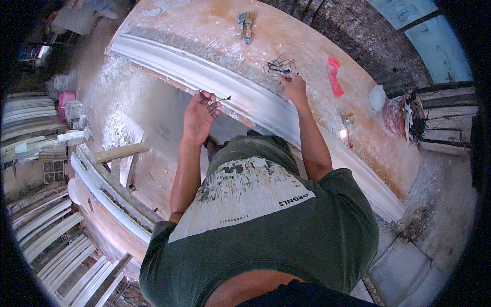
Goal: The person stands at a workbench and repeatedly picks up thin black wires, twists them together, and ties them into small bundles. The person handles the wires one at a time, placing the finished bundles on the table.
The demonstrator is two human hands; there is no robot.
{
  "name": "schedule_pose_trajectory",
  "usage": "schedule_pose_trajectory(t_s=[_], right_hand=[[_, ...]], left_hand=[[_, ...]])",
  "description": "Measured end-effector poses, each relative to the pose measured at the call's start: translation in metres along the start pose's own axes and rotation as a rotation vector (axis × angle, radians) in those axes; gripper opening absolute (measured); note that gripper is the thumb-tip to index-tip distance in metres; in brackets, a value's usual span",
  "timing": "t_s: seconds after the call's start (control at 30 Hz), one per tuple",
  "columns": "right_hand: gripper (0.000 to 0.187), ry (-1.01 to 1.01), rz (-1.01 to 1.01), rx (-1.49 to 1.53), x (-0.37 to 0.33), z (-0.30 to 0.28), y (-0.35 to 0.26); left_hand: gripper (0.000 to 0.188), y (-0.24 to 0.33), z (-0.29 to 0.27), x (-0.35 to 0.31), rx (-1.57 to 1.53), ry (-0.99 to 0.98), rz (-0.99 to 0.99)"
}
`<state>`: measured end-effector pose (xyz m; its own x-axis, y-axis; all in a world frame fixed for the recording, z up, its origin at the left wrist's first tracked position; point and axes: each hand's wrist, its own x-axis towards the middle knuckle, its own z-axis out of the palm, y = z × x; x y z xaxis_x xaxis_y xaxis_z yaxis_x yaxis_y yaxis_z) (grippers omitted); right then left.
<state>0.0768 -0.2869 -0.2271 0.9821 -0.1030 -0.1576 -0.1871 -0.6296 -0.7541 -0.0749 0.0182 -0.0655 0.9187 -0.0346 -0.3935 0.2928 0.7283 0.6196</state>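
Note:
My left hand (198, 118) is raised in front of the table's near edge, its fingers pinched on a short piece of thin dark wire (223, 99). The wire's far end looks bent or twisted. Over the tabletop, my right hand (295, 88) is closed on a loose, tangled bundle of thin dark wire (279, 66), which spreads out beyond the fingertips. A long white moulding (204, 77) runs along the near edge of the table, below both hands. The table (307, 46) has a worn brownish top marked with white residue.
Paint brushes (247, 26) lie at the table's far side. Right of my right hand are a red strip (334, 77), a small bright light (343, 134) and a white bag-like object (377, 97). Stacked white mouldings (56, 245) and a curved-edged bench (110, 204) stand at left.

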Motion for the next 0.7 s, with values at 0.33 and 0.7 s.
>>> schedule_pose_trajectory(t_s=[0.33,0.7], right_hand=[[0.024,-0.293,-0.292,0.448,-0.074,-0.031,-0.095],[0.035,-0.542,-0.102,0.405,-0.060,-0.012,-0.100]], left_hand=[[0.025,-0.021,0.011,0.013,0.033,-0.018,-0.094],[0.029,-0.019,0.006,0.012,-0.014,-0.032,-0.063]])
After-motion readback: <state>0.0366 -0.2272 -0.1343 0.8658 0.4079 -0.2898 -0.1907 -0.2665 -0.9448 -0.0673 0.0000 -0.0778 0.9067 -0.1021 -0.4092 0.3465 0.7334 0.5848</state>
